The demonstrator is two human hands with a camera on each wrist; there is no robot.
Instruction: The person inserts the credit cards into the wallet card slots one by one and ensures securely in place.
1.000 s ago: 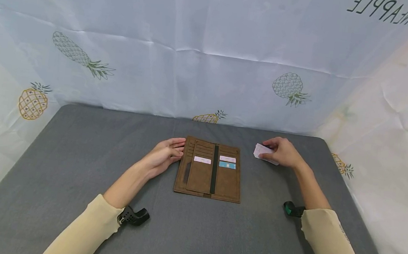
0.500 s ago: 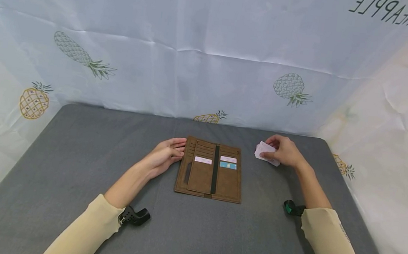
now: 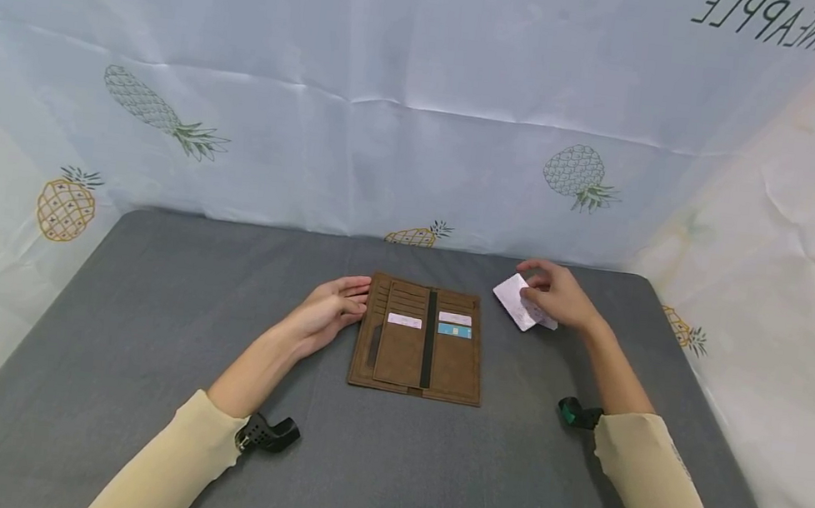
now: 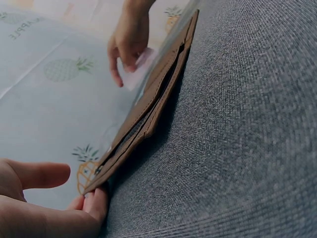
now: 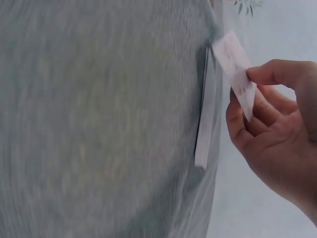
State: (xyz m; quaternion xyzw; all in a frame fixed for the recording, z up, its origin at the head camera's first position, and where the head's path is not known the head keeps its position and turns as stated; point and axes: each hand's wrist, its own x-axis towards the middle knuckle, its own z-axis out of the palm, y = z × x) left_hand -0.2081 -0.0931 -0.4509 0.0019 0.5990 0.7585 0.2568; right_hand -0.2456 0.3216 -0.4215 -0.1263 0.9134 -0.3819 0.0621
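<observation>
An open brown wallet (image 3: pixel 398 362) lies on the table, with pale cards and a blue card (image 3: pixel 455 331) tucked in its slots. My left hand (image 3: pixel 323 316) rests at its left edge, fingers fairly straight; in the left wrist view the fingertips (image 4: pixel 96 203) touch the wallet's corner and the thumb stands apart. To the right of the wallet, my right hand (image 3: pixel 561 297) pinches a pale pink card (image 5: pixel 235 67) between thumb and fingers, tilted above the table. Below that card sits a stack of similar cards (image 5: pixel 207 119), partly covered by the hand in the head view.
A grey cloth covers the table (image 3: pixel 368 467). Behind it hangs a pale curtain (image 3: pixel 313 151) printed with pineapples, close to the back edge. Black wrist cameras, such as the left one (image 3: pixel 270 433), stick out from both cuffs.
My right hand has lifted one card off the stack and brought it slightly left and up, turning it. The left hand and the wallet have stayed put.
</observation>
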